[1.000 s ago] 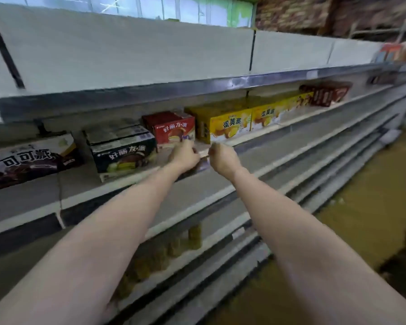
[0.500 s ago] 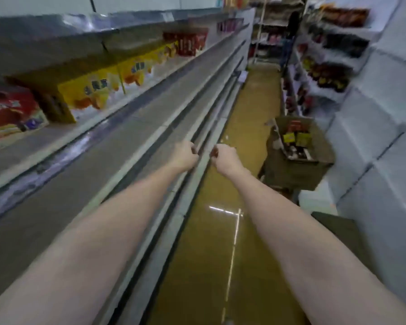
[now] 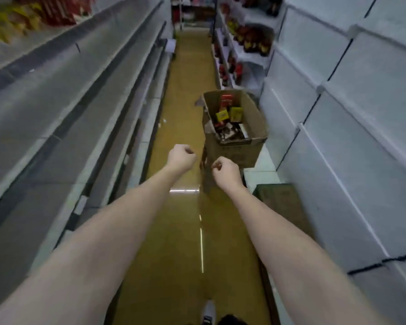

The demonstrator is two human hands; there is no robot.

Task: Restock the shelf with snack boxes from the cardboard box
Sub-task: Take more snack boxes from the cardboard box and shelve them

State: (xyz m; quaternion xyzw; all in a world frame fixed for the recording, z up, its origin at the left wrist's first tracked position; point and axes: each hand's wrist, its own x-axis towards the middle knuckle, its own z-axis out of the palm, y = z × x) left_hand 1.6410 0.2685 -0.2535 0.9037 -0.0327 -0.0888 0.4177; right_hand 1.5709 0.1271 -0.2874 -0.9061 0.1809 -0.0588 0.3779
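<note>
In the aisle ahead, the open brown cardboard box (image 3: 234, 127) stands raised on a support that cannot be made out, against the right-hand shelving, with yellow and red snack boxes (image 3: 229, 113) loose inside. Left hand (image 3: 182, 158) and right hand (image 3: 225, 172) are both extended, fingers curled, holding nothing. Risk: the box's near flap is torn, so a careless reach could tip it. The grey metal shelf (image 3: 56, 95) lies to the left, so carried boxes could clip its edge.

One cardboard box (image 3: 234, 137); two yellow snack boxes (image 3: 229, 114); two hands (image 3: 182, 158).
</note>
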